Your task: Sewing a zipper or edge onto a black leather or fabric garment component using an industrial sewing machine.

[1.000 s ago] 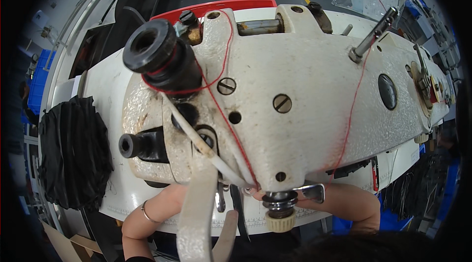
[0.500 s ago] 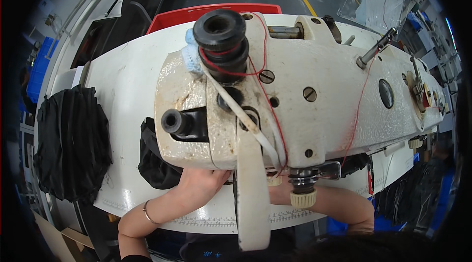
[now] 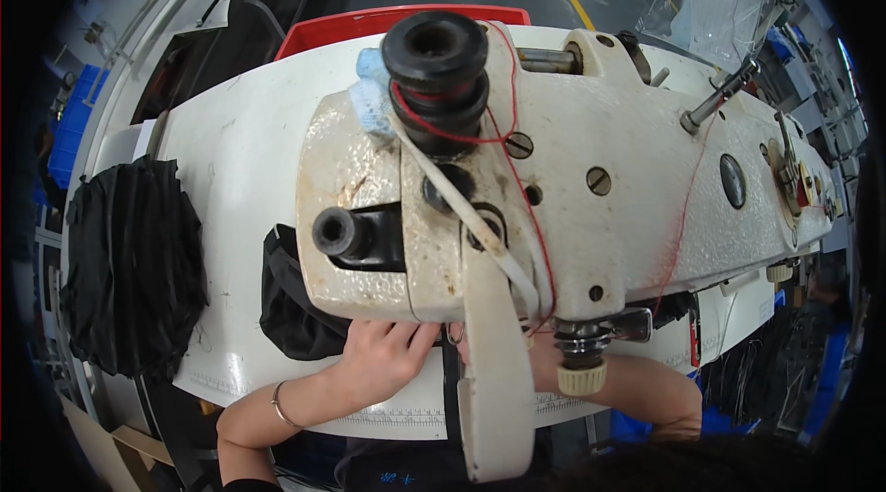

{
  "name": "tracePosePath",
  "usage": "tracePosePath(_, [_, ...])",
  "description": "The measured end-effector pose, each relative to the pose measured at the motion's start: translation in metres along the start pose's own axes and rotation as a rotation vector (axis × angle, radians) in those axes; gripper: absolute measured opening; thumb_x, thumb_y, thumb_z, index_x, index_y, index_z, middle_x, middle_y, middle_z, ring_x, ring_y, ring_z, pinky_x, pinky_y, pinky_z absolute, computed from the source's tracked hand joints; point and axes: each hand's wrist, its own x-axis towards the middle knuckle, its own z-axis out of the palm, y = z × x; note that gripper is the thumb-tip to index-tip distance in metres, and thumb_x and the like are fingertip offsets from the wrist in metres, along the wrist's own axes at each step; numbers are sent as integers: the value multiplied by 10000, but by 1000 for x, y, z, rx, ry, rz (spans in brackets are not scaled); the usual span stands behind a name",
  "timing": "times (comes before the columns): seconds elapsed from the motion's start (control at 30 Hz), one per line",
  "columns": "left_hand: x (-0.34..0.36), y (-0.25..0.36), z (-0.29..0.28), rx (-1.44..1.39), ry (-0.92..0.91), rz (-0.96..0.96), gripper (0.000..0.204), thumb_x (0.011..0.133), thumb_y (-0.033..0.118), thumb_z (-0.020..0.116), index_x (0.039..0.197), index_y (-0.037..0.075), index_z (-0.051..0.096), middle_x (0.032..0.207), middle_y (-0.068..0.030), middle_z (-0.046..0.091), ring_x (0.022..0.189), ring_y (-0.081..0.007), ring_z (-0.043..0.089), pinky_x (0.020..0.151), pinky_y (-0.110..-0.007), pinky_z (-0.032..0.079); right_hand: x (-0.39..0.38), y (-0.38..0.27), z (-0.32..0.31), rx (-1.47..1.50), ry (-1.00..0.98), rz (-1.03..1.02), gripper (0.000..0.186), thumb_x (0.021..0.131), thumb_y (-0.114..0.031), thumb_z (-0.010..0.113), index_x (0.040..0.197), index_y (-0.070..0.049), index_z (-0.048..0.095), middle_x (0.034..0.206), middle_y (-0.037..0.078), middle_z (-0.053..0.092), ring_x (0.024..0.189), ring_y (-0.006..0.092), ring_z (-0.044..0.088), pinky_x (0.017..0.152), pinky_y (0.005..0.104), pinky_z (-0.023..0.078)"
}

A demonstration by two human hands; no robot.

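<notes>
My left hand (image 3: pixel 383 363) is at the front lower edge of a white sewing machine head (image 3: pixel 369 169), fingers bent and pressed down. Its fingertips go out of sight under the machine. Bunched black fabric (image 3: pixel 300 307) lies against its left side. A narrow black strip (image 3: pixel 451 400) runs toward me, just right of that hand. Of my right hand (image 3: pixel 546 358), only skin near the wrist shows between the white lever (image 3: pixel 498 381) and the cream tension knob (image 3: pixel 581 378); its fingers are hidden. Red thread (image 3: pixel 528 206) passes over the machine.
A pile of black pleated fabric (image 3: pixel 134 270) lies on the white table (image 3: pixel 235 261) at left. A red bin (image 3: pixel 323 30) stands behind the machine. Dark threads or cloth (image 3: pixel 752 358) hang at right. A ruler scale (image 3: pixel 392 420) follows the table's near edge.
My left hand has drawn slightly toward me, so more of its fingers shows. The machine appears shifted a little right in view. The black strip shows more clearly beside the hand.
</notes>
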Motion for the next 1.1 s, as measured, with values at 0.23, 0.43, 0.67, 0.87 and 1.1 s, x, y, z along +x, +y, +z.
tracePosePath(0.23, [-8,-17,18,51,-5,45,282,693,115,610,963,49,657,963,-135,632,923,-257,603,780,-391,494,9,-1,-1,1035,-383,864,257,784,-117,602,1033,-53,614,982,113,629,938,246,601,820,378,484])
tracePosePath(0.43, [5,-31,12,-326,-175,-68,269,765,99,585,1021,36,632,1040,-113,621,953,-276,600,838,-349,477,3,-5,-2,656,-117,603,303,764,-126,626,1058,-57,613,959,95,659,905,170,631,817,321,477])
tracePosePath(0.67, [11,-41,14,-342,-167,33,390,645,74,602,1033,49,642,1051,-118,612,974,-281,599,822,-415,493,-2,10,-14,-248,82,-67,321,764,-123,618,1074,-39,607,1016,83,653,988,151,606,880,313,453])
tracePosePath(0.87, [6,-33,7,-93,-106,100,356,645,63,587,995,44,653,1034,-117,612,978,-279,599,833,-391,492,-3,-2,2,656,2,493,387,771,-92,643,1137,8,568,1067,100,634,1044,167,577,915,314,430])
tracePosePath(1.1, [-1,-36,21,-320,-169,42,351,644,53,584,989,35,648,1033,-116,612,970,-276,601,828,-403,493,-14,-7,19,282,79,353,423,780,-70,648,1181,5,534,1117,115,607,1077,156,548,921,318,424])
